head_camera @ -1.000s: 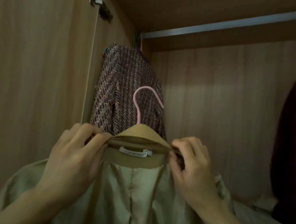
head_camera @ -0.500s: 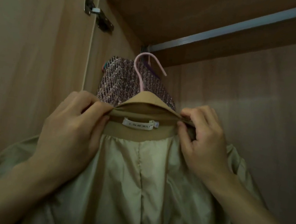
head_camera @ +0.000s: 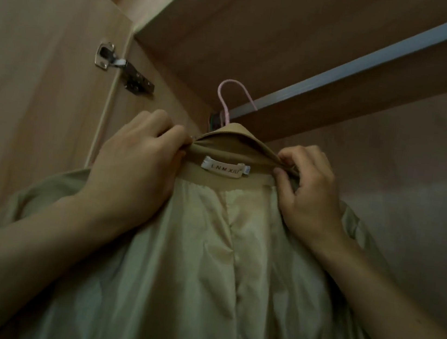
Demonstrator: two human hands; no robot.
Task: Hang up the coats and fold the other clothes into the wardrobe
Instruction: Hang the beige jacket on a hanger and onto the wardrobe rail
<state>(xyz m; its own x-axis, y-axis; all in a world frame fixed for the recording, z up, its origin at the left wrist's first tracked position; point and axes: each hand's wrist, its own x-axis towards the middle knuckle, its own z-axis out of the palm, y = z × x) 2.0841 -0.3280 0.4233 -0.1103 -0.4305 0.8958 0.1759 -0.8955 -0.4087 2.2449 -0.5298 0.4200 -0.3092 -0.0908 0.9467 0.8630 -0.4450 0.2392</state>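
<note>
A tan coat (head_camera: 214, 253) with a pale shiny lining and a white neck label fills the middle of the head view, held up inside the wardrobe. My left hand (head_camera: 134, 169) pinches the collar on the left, and my right hand (head_camera: 310, 192) pinches it on the right. A pink hanger hook (head_camera: 227, 101) rises from the collar and reaches the level of the metal hanging rail (head_camera: 372, 66); whether it rests on the rail I cannot tell. The hanger's shoulders are hidden inside the coat.
The wardrobe door (head_camera: 28, 86) stands open on the left with a metal hinge (head_camera: 121, 70). A wooden shelf (head_camera: 263, 32) runs above the rail. The wardrobe's back panel (head_camera: 412, 194) is on the right.
Both hands have lifted the coat upward, bringing the pink hook up to the rail. The tweed jacket and the dark red garment have dropped out of sight behind the coat.
</note>
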